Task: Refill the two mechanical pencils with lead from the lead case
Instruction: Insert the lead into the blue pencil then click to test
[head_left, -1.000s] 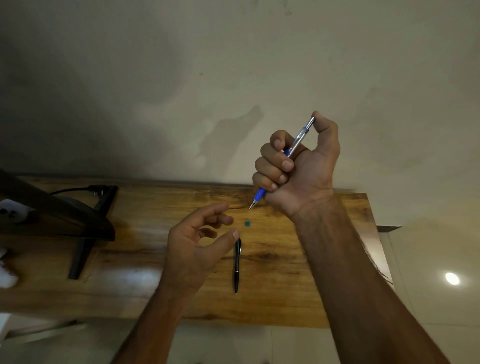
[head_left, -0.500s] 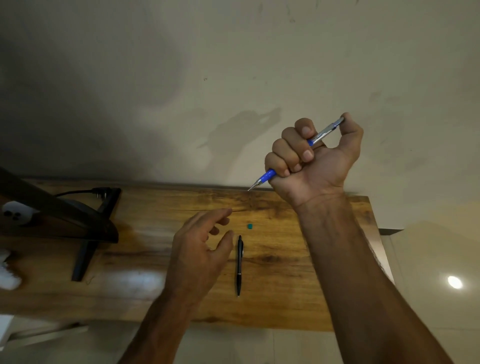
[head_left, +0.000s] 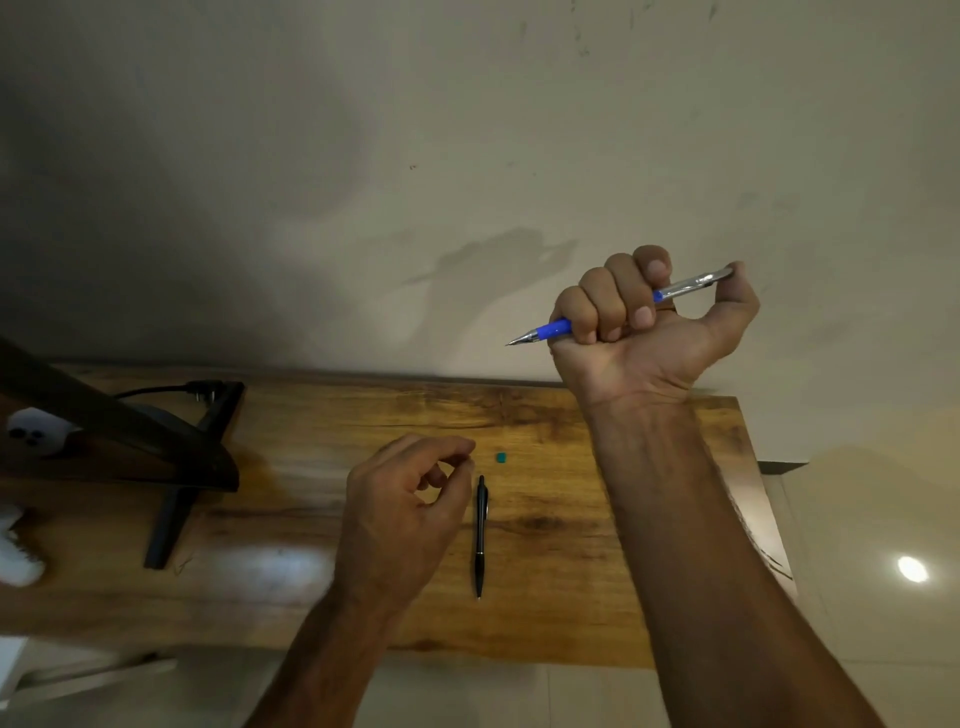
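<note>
Right hand (head_left: 644, 338) is up in front of the wall, its grip clenched around the blue mechanical pencil (head_left: 558, 328), thumb on the back end, tip pointing left. Left hand (head_left: 400, 509) is low over the wooden surface (head_left: 545, 597), thumb and forefinger tips drawn together (can't tell if that grip has anything pinched in it, too small to see). The black mechanical pencil (head_left: 480, 535) lies flat on the surface just right of that hand, tip toward the near edge. A small teal piece (head_left: 501, 457) sits near its far end.
</note>
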